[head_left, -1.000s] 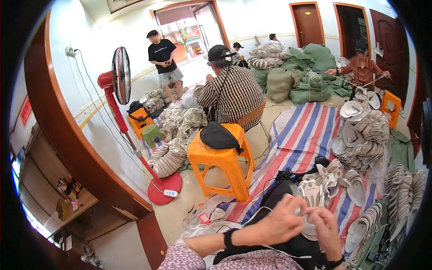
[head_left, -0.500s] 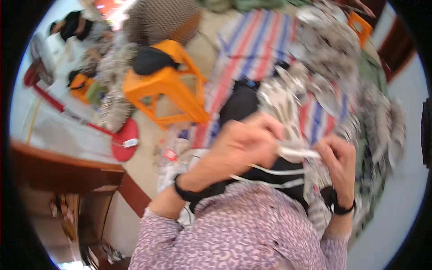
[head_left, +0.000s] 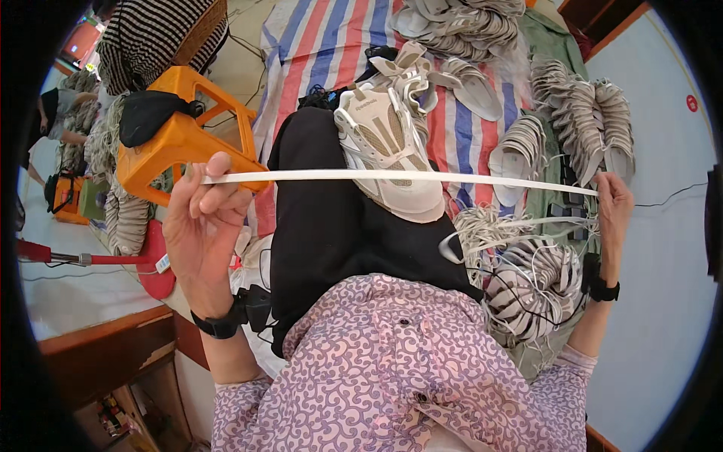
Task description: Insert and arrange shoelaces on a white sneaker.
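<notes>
A flat white shoelace is stretched taut, almost level, across my lap. My left hand pinches its left end between thumb and fingers, near the orange stool. Far to the right, my right hand grips the other end in closed fingers. Beneath the lace, a white and beige sneaker upper rests on my black-trousered legs, toe toward me. Its eyelets look unlaced. A loose bundle of white laces lies right of my lap, beside a curled stack of striped-looking shoe parts.
An orange stool with a black cap on it stands at left. Stacked shoe uppers lie at right and more at the far end of a striped sheet. A red round base with a pole sits at lower left.
My hands have moved from close together in front of the shoe to wide apart, drawing the lace out straight. The view has shifted and is sharper.
</notes>
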The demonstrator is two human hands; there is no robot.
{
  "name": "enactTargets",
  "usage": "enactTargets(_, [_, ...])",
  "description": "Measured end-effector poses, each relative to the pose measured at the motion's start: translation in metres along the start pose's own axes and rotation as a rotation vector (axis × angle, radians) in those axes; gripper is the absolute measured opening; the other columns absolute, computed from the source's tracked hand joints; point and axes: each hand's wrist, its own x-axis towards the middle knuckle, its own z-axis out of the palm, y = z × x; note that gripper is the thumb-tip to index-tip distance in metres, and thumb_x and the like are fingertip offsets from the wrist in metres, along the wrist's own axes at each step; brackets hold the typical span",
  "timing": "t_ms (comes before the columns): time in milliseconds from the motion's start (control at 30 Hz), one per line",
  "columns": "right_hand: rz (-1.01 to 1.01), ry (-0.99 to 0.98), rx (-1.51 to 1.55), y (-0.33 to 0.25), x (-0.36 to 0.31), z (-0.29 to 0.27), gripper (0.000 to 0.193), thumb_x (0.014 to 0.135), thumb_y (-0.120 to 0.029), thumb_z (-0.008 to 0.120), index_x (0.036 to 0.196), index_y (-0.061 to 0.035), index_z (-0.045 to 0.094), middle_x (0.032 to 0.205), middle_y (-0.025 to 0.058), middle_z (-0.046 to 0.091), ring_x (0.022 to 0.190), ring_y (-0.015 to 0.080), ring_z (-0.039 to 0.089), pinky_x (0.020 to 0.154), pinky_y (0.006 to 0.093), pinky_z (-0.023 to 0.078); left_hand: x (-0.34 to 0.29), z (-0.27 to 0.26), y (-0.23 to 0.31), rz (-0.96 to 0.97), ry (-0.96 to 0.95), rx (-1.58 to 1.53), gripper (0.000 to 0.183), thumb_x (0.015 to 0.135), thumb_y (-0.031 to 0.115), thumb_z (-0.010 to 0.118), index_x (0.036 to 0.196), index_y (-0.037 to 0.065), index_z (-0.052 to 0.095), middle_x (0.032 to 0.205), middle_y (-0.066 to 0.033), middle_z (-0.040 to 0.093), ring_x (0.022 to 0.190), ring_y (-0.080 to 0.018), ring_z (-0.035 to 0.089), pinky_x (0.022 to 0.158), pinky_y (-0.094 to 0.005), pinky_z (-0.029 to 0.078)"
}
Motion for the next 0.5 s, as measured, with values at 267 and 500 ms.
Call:
enactTargets(267, [-0.19,-0.097,-0.368,0.007,0.0,0.044,0.015,0.096,-0.012,0.058,0.097,0.0013,0.065,0.075,0.0157,0.066,0.075,0.0197,0.069,0.065,0.0345,0.049,0.018,0.013,-0.047,-0.066,0.063,0.139,0.029,0.102,0.016,0.053,0.076,0.004,0.05,0.092,-0.0063,0.055,0.077,-0.0089,0.054,0.072,-0.024,0.046])
enactTargets(500, [-0.071,-0.547,0.574,-0.116,-0.013,0.171,0.01,0.094,-0.006,0.061,0.094,0.0026,0.066,0.082,0.0076,0.069,0.071,0.0106,0.062,0.064,0.0256,0.048,0.018,0.001,-0.07,-0.181,-0.01,0.685,0.014,0.099,0.011,0.06,0.104,-0.001,0.064,0.104,-0.0125,0.068,0.09,-0.0148,0.069,0.079,-0.0213,0.053])
